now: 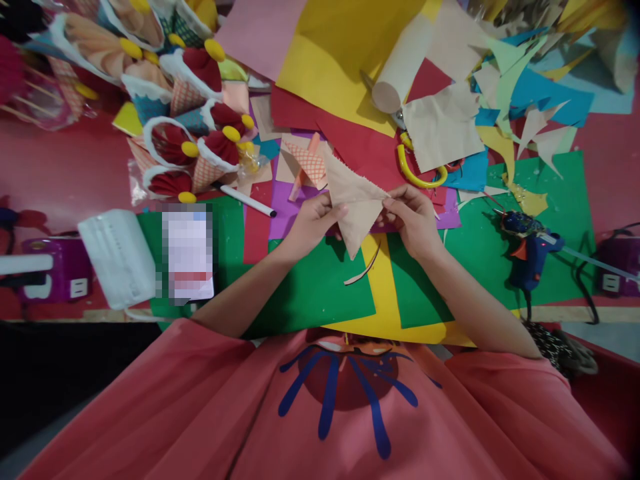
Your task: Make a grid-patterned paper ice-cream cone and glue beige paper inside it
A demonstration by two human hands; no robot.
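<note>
Pink shirt cloth (210,400) with a blue dripping print (327,393) lies closest below me, up against the edge of the red desk (35,160). On the left I see a purple power strip (83,263), then a white box-like device (117,259) and, just beside it, a phone (190,253) whose screen is blurred out. Beyond them sits a crowded cluster of cloth cones (205,167) with white fluffy rims and yellow dots, and a white marker (249,200) with a black cap lies near it. Next comes an orange checked piece (307,160). Just right of that, before me, is the beige cloth piece (355,207), zigzag-edged and coming to a point at the bottom, held above green sheets (310,293). My left hand (319,217) is closed on its left side, thumb on top and fingers curled behind; my right hand (414,217) pinches its right corner between thumb and fingers. Past that, a yellow loop handle (401,162) lies near a separate beige square (443,127), with coloured scraps (565,100) beyond. Farther right a blue glue gun (535,260) rests on green, and a second purple power strip (613,263) stands at the far right.
</note>
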